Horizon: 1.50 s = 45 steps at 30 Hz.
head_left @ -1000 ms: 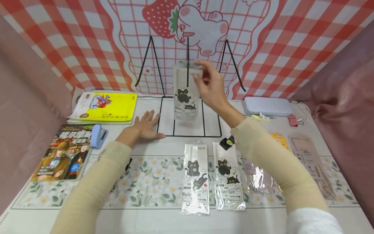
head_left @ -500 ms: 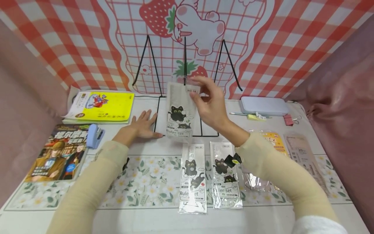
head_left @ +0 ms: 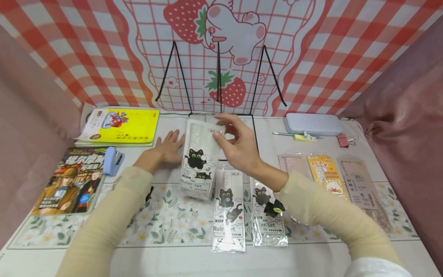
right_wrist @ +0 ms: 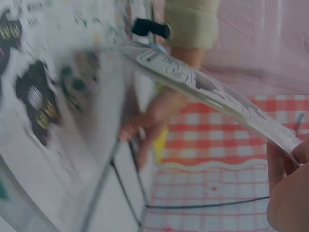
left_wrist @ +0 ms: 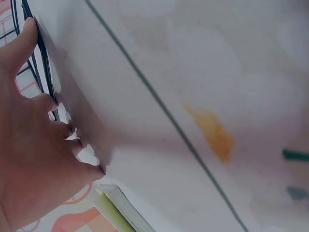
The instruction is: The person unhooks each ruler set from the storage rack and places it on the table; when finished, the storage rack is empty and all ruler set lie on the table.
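My right hand (head_left: 238, 145) pinches the top right corner of a clear-wrapped ruler set (head_left: 198, 163) printed with black cats. The ruler set hangs tilted in front of the black wire rack (head_left: 257, 134), covering part of its base. In the right wrist view the same pack appears nearly edge-on. My left hand (head_left: 167, 151) lies with spread fingers on the table beside the rack's left side; in the left wrist view its fingers touch the cloth near the black wires. Two more cat ruler sets lie flat: one ruler set (head_left: 228, 215) in the middle, another (head_left: 268, 229) partly under my right forearm.
Left are a yellow book (head_left: 138, 127), a comic-style book (head_left: 69, 184) and a blue stapler (head_left: 112, 161). Right are a pale case (head_left: 314, 124), a pink binder clip (head_left: 343, 141), a duck pack (head_left: 327, 177) and a pinkish ruler pack (head_left: 361, 184). Rack prongs (head_left: 219, 73) project upright behind.
My right hand has brought the ruler set down, toward me and leftward, off the rack's middle prong, which now shows bare. The left hand has stayed in place.
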Motion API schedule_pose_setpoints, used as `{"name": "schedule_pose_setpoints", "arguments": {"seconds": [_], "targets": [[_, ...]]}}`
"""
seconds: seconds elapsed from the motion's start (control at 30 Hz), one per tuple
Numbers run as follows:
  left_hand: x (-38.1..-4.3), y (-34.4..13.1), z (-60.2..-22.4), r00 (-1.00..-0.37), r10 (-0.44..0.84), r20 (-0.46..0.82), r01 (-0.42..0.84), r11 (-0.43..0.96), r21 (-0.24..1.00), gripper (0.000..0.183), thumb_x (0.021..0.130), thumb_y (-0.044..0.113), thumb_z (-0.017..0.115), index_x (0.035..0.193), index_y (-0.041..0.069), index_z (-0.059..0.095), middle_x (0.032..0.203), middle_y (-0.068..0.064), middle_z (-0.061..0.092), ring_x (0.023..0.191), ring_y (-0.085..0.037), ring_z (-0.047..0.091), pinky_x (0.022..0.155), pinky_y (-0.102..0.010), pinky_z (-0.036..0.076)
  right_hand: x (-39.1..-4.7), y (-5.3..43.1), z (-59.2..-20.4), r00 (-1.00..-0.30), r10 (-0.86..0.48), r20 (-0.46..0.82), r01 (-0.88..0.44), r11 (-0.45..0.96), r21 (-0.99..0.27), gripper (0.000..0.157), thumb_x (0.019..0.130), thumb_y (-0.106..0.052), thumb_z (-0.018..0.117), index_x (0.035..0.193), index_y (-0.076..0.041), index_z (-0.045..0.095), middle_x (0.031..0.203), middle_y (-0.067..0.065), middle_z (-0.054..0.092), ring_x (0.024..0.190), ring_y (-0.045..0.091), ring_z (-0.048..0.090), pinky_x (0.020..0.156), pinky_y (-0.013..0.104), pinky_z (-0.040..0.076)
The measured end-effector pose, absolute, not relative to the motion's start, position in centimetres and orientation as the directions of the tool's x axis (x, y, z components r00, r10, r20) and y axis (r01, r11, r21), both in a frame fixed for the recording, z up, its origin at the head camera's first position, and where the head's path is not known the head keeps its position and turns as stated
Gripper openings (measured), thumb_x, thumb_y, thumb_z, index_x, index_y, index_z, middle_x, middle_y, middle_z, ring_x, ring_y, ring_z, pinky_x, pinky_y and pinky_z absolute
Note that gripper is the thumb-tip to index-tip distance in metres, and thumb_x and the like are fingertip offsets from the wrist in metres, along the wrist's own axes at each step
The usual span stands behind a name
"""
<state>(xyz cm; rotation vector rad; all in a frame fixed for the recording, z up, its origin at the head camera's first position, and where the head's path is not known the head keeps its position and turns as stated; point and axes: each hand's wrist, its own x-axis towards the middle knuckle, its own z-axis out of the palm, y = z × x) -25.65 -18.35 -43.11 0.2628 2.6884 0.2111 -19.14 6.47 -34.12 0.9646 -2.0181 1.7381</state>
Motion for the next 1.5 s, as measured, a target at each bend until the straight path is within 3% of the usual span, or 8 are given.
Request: {"name": "schedule_pose_setpoints", "arguments": {"seconds": [0.17,0.3,0.53,0.67,0.87,1.0,1.2,1.5], "targets": [[-25.6,-18.3,-43.1,-0.888,0.211,-0.409,0.146,0.972,0.183,0.098,0.085,0.058,0.052,0.157,0.014,0.001,0.164,-0.016,-0.013,0.153,-0.040,-0.009,0.120,-0.066,-0.002,-18.5,6.1,-36.5,-0.825,-0.380,0.419,-0.468,0.044,-0.883,0.043,0.087,0.009,0.061,0.128,0.000,0.052,0.114,0.019,0.055,0.073,0.013,0.059,0.053,0.030,0.056],[-25.5,-18.3,-43.1,-0.892,0.215,-0.398,0.152,0.971,0.185,0.093,0.086,0.048,0.051,0.157,0.015,0.000,0.164,-0.017,-0.012,0.153,-0.040,-0.008,0.120,-0.066,-0.002,-18.0,5.9,-38.4,-0.863,-0.427,0.268,-0.331,0.079,-0.940,0.044,0.089,0.007,0.060,0.130,-0.005,0.051,0.109,0.018,0.055,0.065,0.010,0.057,0.056,0.040,0.057],[-25.7,-18.2,-43.3,-0.896,0.207,-0.393,0.149,0.973,0.174,0.091,0.088,0.046,0.051,0.157,0.016,0.000,0.164,-0.016,-0.012,0.153,-0.039,-0.008,0.121,-0.066,-0.001,-18.1,6.0,-40.7,-0.891,-0.443,0.098,-0.185,0.157,-0.970,0.046,0.088,0.006,0.060,0.131,-0.007,0.050,0.110,0.019,0.057,0.066,0.007,0.056,0.053,0.020,0.048],[-25.8,-18.2,-43.3,-0.895,0.197,-0.400,0.137,0.975,0.173,0.094,0.088,0.054,0.053,0.157,0.017,0.000,0.164,-0.016,-0.013,0.153,-0.038,-0.009,0.121,-0.066,-0.001,-18.4,6.2,-41.6,-0.884,-0.467,-0.006,-0.161,0.317,-0.935,0.048,0.088,0.002,0.060,0.133,-0.008,0.050,0.115,0.017,0.060,0.071,0.010,0.055,0.057,0.019,0.050],[-25.7,-18.1,-43.4,-0.892,0.202,-0.404,0.137,0.973,0.184,0.104,0.085,0.067,0.054,0.157,0.017,-0.001,0.164,-0.017,-0.015,0.152,-0.039,-0.011,0.120,-0.066,-0.003,-18.8,6.5,-42.3,-0.841,-0.507,-0.190,-0.101,0.492,-0.865,0.053,0.087,-0.003,0.061,0.138,-0.011,0.047,0.131,0.011,0.059,0.090,0.015,0.066,0.067,0.028,0.059],[-25.7,-18.0,-43.5,-0.895,0.190,-0.404,0.125,0.975,0.182,0.105,0.084,0.068,0.054,0.157,0.016,-0.001,0.164,-0.016,-0.014,0.152,-0.039,-0.012,0.121,-0.065,-0.003,-19.0,6.6,-42.4,-0.808,-0.529,-0.257,-0.060,0.509,-0.859,0.054,0.090,-0.005,0.059,0.141,-0.009,0.041,0.144,0.012,0.052,0.099,0.021,0.070,0.080,0.028,0.060],[-25.6,-17.8,-43.6,-0.897,0.182,-0.403,0.120,0.977,0.174,0.104,0.085,0.068,0.054,0.157,0.017,-0.001,0.164,-0.016,-0.015,0.152,-0.038,-0.012,0.121,-0.063,-0.004,-18.7,6.8,-41.6,-0.790,-0.538,-0.295,-0.046,0.532,-0.846,0.053,0.092,-0.010,0.058,0.142,-0.012,0.040,0.155,0.013,0.039,0.113,0.024,0.067,0.105,0.036,0.051],[-25.5,-17.9,-43.3,-0.898,0.194,-0.395,0.133,0.975,0.178,0.104,0.085,0.067,0.054,0.157,0.015,-0.001,0.163,-0.017,-0.014,0.152,-0.039,-0.011,0.121,-0.065,-0.004,-18.5,7.2,-40.7,-0.770,-0.526,-0.361,-0.012,0.578,-0.816,0.054,0.094,-0.016,0.058,0.144,-0.014,0.038,0.158,0.012,0.035,0.116,0.026,0.067,0.110,0.042,0.046]]}}
